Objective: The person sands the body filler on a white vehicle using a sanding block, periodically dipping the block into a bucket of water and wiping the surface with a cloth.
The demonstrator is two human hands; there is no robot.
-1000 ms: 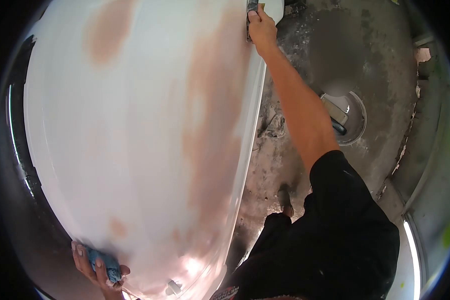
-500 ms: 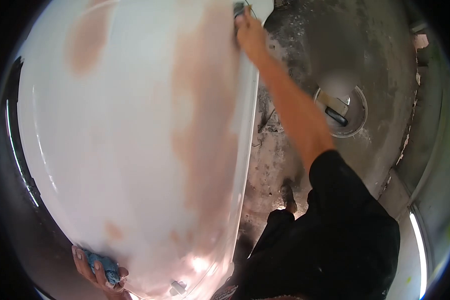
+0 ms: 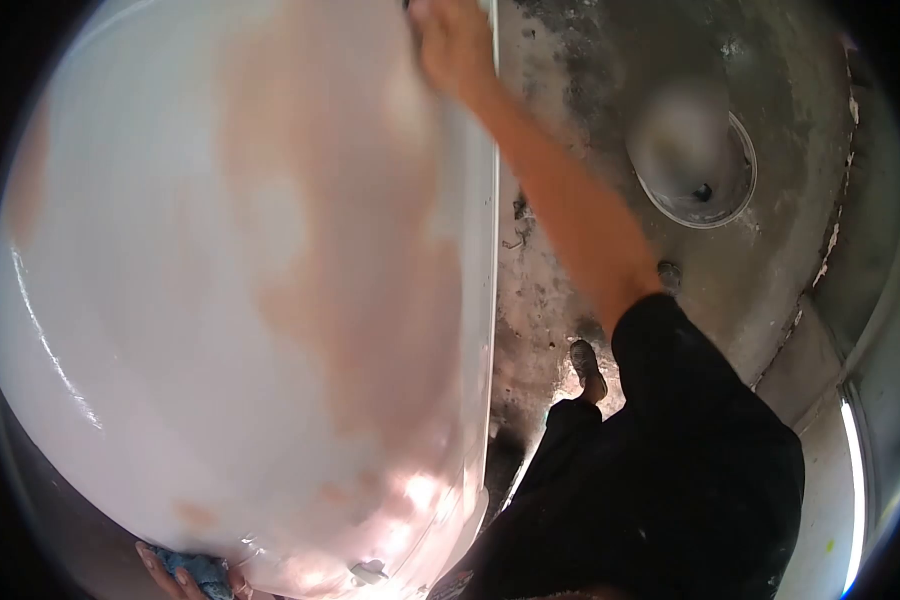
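Note:
A large white painted vehicle panel [image 3: 150,300] with worn brownish patches fills the left side. My right hand [image 3: 452,45] is on the panel near its far right edge, fingers closed around a dark sanding block [image 3: 407,4], most of which is hidden by the hand and the top of the view. At the lower left, my left hand [image 3: 160,578] is closed on a crumpled blue cloth [image 3: 202,572], at the panel's near rim. Part of that hand is cut off by the bottom of the view.
On the stained concrete floor [image 3: 560,290] to the right stands a round bucket [image 3: 745,190], partly blurred by a smear on the lens. A small fitting [image 3: 369,571] sits at the panel's near end. A light tube [image 3: 853,490] shines at the far right.
My right hand has moved left and slightly up over the panel. My left hand and the cloth have shifted lower in view. The view has turned, and the panel appears farther left.

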